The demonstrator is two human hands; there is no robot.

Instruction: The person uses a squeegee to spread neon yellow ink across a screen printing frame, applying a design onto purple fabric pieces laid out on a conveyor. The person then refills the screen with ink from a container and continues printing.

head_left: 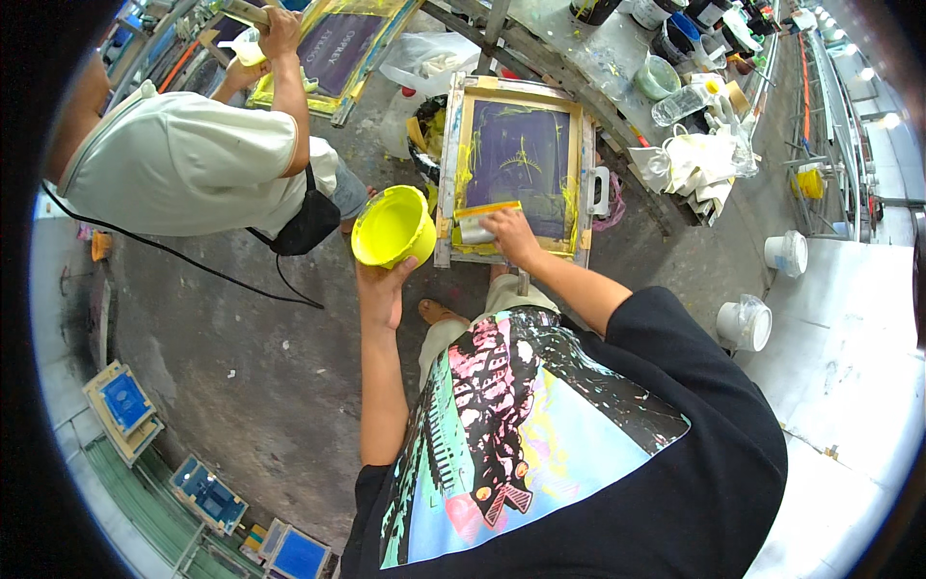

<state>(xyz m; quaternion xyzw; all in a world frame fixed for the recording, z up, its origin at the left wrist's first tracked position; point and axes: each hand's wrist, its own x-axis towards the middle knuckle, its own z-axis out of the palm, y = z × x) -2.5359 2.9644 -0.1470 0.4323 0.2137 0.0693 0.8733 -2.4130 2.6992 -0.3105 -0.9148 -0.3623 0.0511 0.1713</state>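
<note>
Our left hand (383, 289) cups a yellow tub (393, 228) from below, beside the wooden printing screen (516, 164); our right hand (511, 236) grips a scraper (479, 224) pressed on the screen's yellow-smeared lower edge, while a co-worker (183, 164) bends over another frame (338, 48) nearby

Bowl (393, 228) in left hand (383, 289): bright yellow inside and out. Screen frame (516, 164): pale wood, dark purple mesh, yellow ink smears along the edges. Scraper (482, 224) under right hand (511, 236): grey blade, yellow-coated top edge. Wearer's shirt (579, 454): black with a pink, cyan and white print. Co-worker's shirt (183, 169): off-white. Floor (241, 357): mottled grey. Tubs (745, 323): white.
</note>
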